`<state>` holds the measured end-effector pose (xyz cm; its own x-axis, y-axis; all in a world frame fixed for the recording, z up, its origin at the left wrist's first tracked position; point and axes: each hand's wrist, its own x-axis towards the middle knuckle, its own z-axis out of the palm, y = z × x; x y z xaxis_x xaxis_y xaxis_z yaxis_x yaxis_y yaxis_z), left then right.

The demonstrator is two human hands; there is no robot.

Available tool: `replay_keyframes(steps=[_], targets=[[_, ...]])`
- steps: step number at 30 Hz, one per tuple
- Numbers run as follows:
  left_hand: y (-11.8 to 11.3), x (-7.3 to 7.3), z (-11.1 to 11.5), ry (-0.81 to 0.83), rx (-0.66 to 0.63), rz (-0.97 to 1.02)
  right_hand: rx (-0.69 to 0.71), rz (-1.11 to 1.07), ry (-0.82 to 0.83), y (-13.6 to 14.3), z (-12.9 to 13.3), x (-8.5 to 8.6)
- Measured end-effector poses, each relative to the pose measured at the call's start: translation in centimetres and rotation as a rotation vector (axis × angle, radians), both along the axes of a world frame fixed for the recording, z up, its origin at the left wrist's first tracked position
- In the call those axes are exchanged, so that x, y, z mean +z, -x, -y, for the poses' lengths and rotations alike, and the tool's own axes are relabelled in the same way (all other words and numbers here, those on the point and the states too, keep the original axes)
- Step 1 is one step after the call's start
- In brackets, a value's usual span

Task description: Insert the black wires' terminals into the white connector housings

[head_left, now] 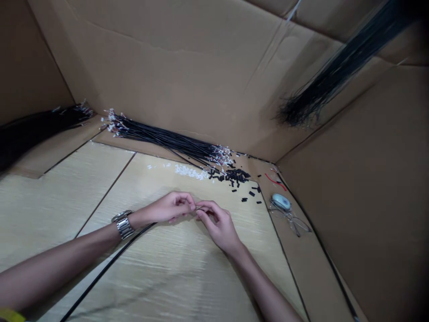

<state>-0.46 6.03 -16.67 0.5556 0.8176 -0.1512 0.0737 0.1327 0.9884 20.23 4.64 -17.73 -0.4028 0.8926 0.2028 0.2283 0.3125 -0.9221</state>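
A black cable (112, 261) rises from the bottom edge and runs under my left wrist into my left hand (176, 207), whose fingers are closed around its end. My right hand (216, 223) meets the left fingertips and pinches the thin wires (198, 208) at the cable's tip. What exactly sits between the fingertips is too small to make out. Beyond the hands lie a heap of small white connectors (191, 171) and a pile of short black tube pieces (234, 175).
A bundle of black cables with white connector ends (167, 139) lies along the cardboard wall (187, 76). Another dark bundle (36, 127) is at left, and black strands (335, 71) hang upper right. Eyeglasses (295, 221), a light blue round object (280, 202) and a red strip (275, 182) lie at right.
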Motion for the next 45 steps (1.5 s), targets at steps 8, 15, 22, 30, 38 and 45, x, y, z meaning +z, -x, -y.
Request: replay_keyframes(steps=[8,15,22,30,38,45], targets=[[0.4,0.4,-0.5,0.074,-0.12,0.076,-0.027,0.003,-0.058,0.2,0.3,0.0],[0.7,0.5,-0.8,0.119,-0.08,0.138,-0.07,-0.083,0.046,0.6,0.4,0.3],[0.3,-0.1,-0.6,0.083,0.026,0.145,-0.151,-0.172,0.165,0.9,0.4,0.0],[0.4,-0.3,-0.6,0.048,0.013,0.146,-0.211,-0.197,0.157,1.4,0.7,0.1],[0.3,-0.7,-0.6,0.02,-0.011,0.144,-0.234,-0.138,0.09,1.3,1.1,0.2],[0.5,-0.7,-0.6,0.017,-0.076,0.139,-0.187,-0.014,0.019,0.4,1.0,0.5]])
